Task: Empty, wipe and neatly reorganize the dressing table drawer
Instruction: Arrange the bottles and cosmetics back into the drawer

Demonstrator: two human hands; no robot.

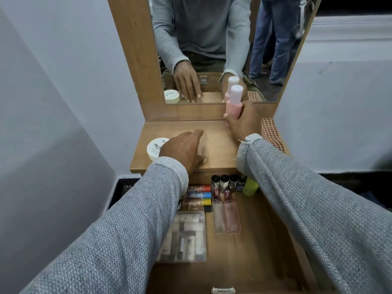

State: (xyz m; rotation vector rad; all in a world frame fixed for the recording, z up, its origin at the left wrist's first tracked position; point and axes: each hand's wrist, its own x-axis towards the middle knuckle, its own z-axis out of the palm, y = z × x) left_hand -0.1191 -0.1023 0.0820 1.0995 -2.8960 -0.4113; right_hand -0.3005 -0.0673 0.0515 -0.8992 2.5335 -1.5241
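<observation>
The right hand holds a pink bottle upright near the back right of the bench, its grip curled round the lower body, the white cap clear above the fingers. Whether the base already sits on the wood cannot be told; the hand hides it. The left hand lies flat on the bench with fingers spread, just beside a white jar at the left edge.

The drawer below is open and mostly full, so emptying looks barely begun: small tubes, a clear case, two clear bottles and a row of dark-capped bottles at the back.

Risks, as I judge them:
- The bottle is tall and narrow, and let go tilted it could topple against the mirror or roll toward the checked cloth.
- Both sleeves cross low over the drawer, and the right forearm passes right above the standing bottles, so pulling back carelessly could knock them over.
- The jar sits close to the left edge, and a nudge from the left hand could push it off.
- Bench space is small and will crowd quickly.
</observation>
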